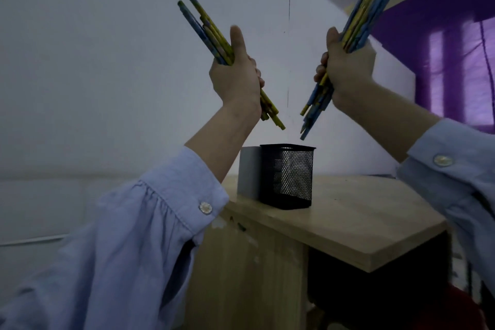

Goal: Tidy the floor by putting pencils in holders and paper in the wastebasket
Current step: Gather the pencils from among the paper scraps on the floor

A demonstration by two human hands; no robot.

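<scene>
Room: white wall [107,61] fills the left and centre. Purple curtain [455,75] at upper right, light coming through it. Dim overall.

Surface: pale wooden desk [361,222], seen from low down, with its top at about arm level and a dark opening beneath the top.

Sleeves: two, light blue, one on each forearm, both raised. Left sleeve [134,249], right sleeve [455,169]. One pale button shows on each cuff.

Holders: two, standing upright on the desk top near its back edge and touching side by side. Black mesh holder [289,177] in front, plain grey holder [249,171] just behind on the left. Cannot tell what is inside either.

Hands: two, both up above the holders and well apart from each other. Left hand [235,75] has its fingers wrapped round the left bundle [203,27] of pencils, thumb sticking up. Right hand [348,67] is wrapped round the right bundle [367,13] in the same way.

Pencils: two bundles, yellow and blue, several in each. Exact count cannot be told. Both bundles tilt, lower ends slanting in toward each other above the mesh holder without touching it.
</scene>
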